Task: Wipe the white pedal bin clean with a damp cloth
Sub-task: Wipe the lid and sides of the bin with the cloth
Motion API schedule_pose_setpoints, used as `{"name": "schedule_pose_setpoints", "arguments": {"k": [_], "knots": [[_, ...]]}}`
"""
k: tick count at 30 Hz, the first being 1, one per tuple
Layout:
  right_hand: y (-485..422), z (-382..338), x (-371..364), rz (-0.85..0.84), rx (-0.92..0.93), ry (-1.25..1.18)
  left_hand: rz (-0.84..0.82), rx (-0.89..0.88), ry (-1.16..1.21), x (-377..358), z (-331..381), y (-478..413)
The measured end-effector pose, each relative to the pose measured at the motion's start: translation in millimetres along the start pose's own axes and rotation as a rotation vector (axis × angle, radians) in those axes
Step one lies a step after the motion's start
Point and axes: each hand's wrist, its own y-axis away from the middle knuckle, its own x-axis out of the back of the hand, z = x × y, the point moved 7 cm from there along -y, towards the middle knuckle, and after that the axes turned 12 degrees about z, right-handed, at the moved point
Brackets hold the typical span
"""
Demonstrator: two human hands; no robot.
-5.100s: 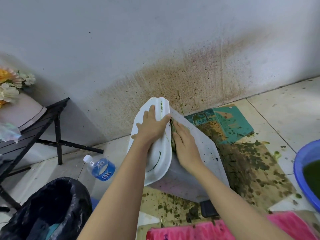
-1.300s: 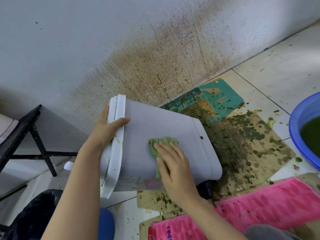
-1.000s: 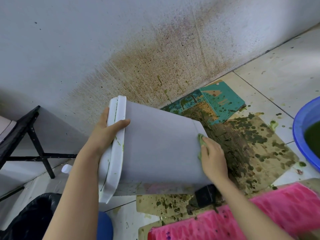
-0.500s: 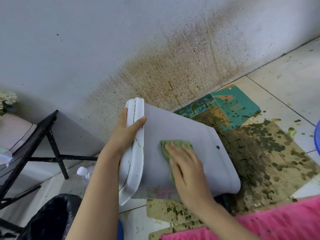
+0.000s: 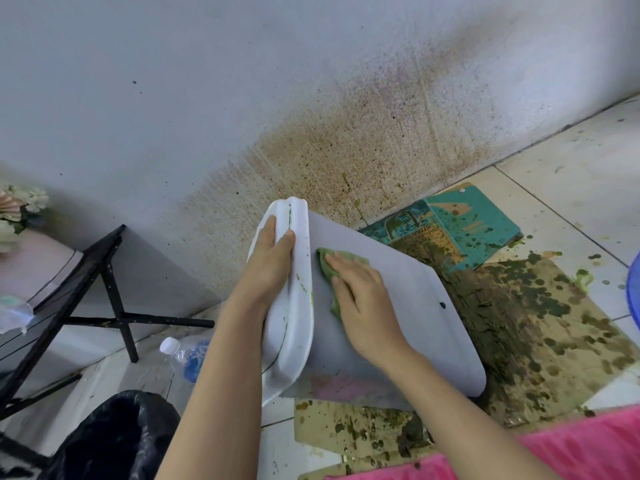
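Note:
The white pedal bin [image 5: 415,320] is tipped to the left, its base on stained cardboard at the right and its lid [image 5: 294,327] at the left. Green streaks mark the lid. My left hand [image 5: 272,258] grips the lid's upper edge, thumb over the rim. My right hand [image 5: 360,292] lies flat on the bin's upturned side and presses a green cloth [image 5: 329,268] against it, close to the lid. Most of the cloth is hidden under my fingers.
A stained wall stands behind the bin. Green-spattered cardboard [image 5: 540,327] and a teal book [image 5: 464,223] lie on the floor at right. A blue basin's edge [image 5: 634,292] shows far right. A water bottle [image 5: 187,355], a black-lined bin [image 5: 117,441] and a black table frame [image 5: 104,289] are at left.
My right hand has slid the cloth leftward across the bin's side toward the lid. My left hand keeps its hold on the lid.

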Motion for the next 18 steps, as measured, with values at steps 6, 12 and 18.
{"name": "schedule_pose_setpoints", "arguments": {"k": [6,12,18], "knots": [[70.5,-5.8,39.1,0.082,0.109,-0.093,0.023,0.002,-0.093,-11.5,13.8,1.3],[124.4,24.9,90.5,0.126,0.072,-0.031,-0.024,0.009,-0.215,-41.7,49.0,16.3],[114.8,35.1,147.6,0.282,-0.355,-0.334,-0.136,-0.004,-0.21,-72.1,87.2,39.1]]}}
